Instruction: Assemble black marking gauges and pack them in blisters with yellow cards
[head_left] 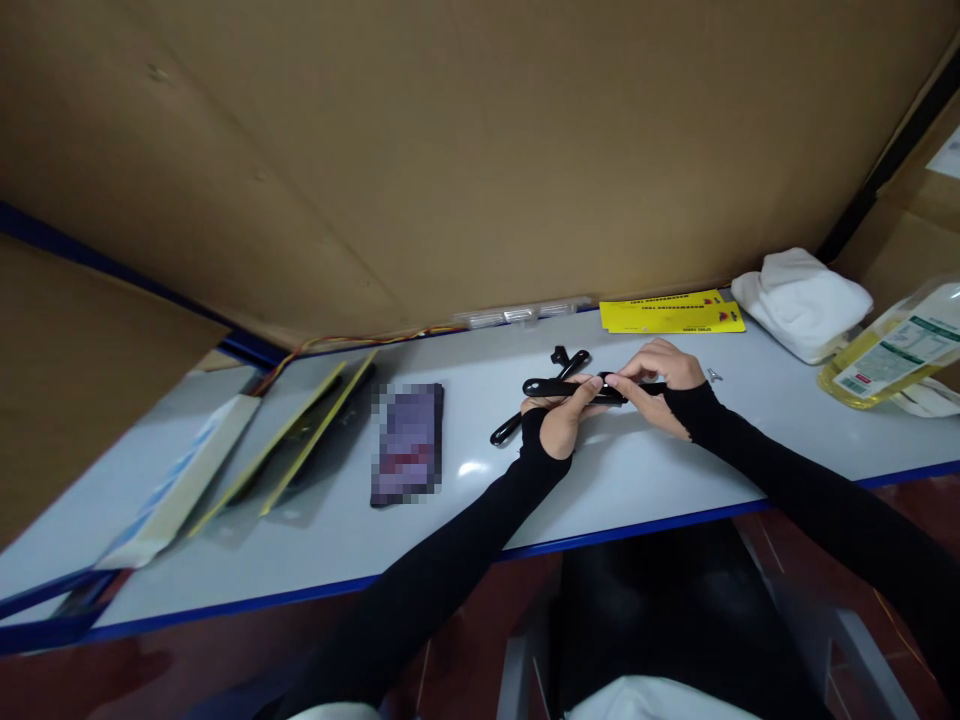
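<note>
One white worktop point(637, 470), full width. Bottle of yellow liquid point(900, 350) at right; white cloth point(802, 295) far right, just beside it. Yellow cards point(667, 315) on the far side. Black two-handled tool point(551, 388) raised over the worktop, right of center, between both hands. Left hand point(574, 410): fingers pinching it, thumb on top. Right hand point(664, 375): fingers pinching it near the middle. Second black tool point(508, 428) lies below, partly hidden. Small silver piece point(715, 375) right of the right hand.
</note>
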